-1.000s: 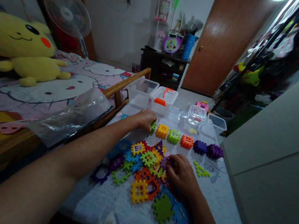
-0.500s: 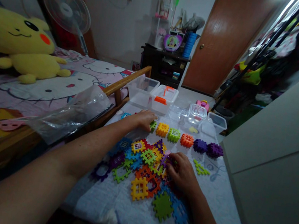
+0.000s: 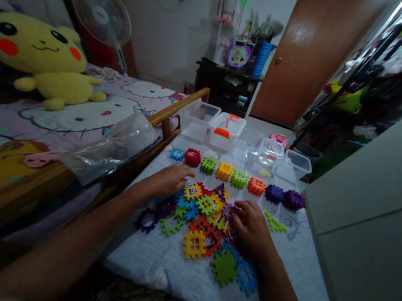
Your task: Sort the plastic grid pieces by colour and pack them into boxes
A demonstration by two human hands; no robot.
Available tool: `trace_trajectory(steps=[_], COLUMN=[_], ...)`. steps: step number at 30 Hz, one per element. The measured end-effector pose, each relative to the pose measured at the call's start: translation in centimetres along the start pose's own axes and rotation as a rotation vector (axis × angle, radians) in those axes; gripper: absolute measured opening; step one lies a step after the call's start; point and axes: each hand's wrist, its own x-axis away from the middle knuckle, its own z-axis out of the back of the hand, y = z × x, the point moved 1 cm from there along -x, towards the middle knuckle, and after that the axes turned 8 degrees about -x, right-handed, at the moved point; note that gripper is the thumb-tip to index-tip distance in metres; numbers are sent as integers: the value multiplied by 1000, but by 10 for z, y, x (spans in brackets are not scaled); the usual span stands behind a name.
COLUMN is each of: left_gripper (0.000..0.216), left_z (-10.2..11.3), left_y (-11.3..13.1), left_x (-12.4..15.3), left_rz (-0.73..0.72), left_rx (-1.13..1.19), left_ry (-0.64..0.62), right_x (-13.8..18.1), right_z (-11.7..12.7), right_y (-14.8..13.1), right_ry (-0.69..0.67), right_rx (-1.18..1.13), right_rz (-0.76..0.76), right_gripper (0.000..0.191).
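Note:
My left hand [image 3: 172, 179] hovers at the left edge of a heap of toothed plastic building tiles, fingers stretched out and nothing in them. A yellow window tile [image 3: 193, 191] lies near its fingertips. My right hand [image 3: 253, 225] is at the heap's right side, fingers curled together over a small yellowish piece that is mostly hidden. Beside those fingers rests a purple tile [image 3: 228, 210]. Beyond the heap runs a row of tile stacks sorted by colour, among them a red stack [image 3: 192, 157], a green stack [image 3: 208, 165] and a purple stack [image 3: 294, 200].
Clear plastic boxes, one being an orange-latched box [image 3: 226, 128], stand along the far end of the cloth-covered table [image 3: 150, 261]. A wooden rail [image 3: 177, 107] borders the left side, with a plastic bag [image 3: 111, 148] over it. Green strips [image 3: 275, 223] lie at right.
My left hand has drawn back from the green stack toward the heap's left edge, uncovering the red and blue stacks. My right hand stays at the heap. The view has shifted slightly.

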Motion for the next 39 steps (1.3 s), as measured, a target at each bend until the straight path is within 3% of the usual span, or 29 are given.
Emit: trace_trajectory(steps=[7,14,22,27,29,35,39], left_gripper=[43,66,59,29,21,12,15], left_z=[-14,-18,-15,0,7,13,6], left_y=[-16,-33,-38,-39,-35,-12,-9], left_x=[43,61,62,63,60,40,38], left_rz=[222,181,269,298,316,298,334], left_rx=[49,226,241,257,248,213,227], left_ry=[47,-112,-55,-53,-2,305,281], right_x=[-1,0,0,-1,-1,0,0], right_z=[1,1,1,1,1,0,1], right_y=[-2,-2,-2,-2,-2,-2,-1], right_ry=[-7,-20,-25,-51,-47,-21,-33], right_rx=[11,2,10,9,4,4,6], right_rz=[-2,-14,-3,-17,-17,-10,-10], right_gripper=[21,23,23,25,25,22,23])
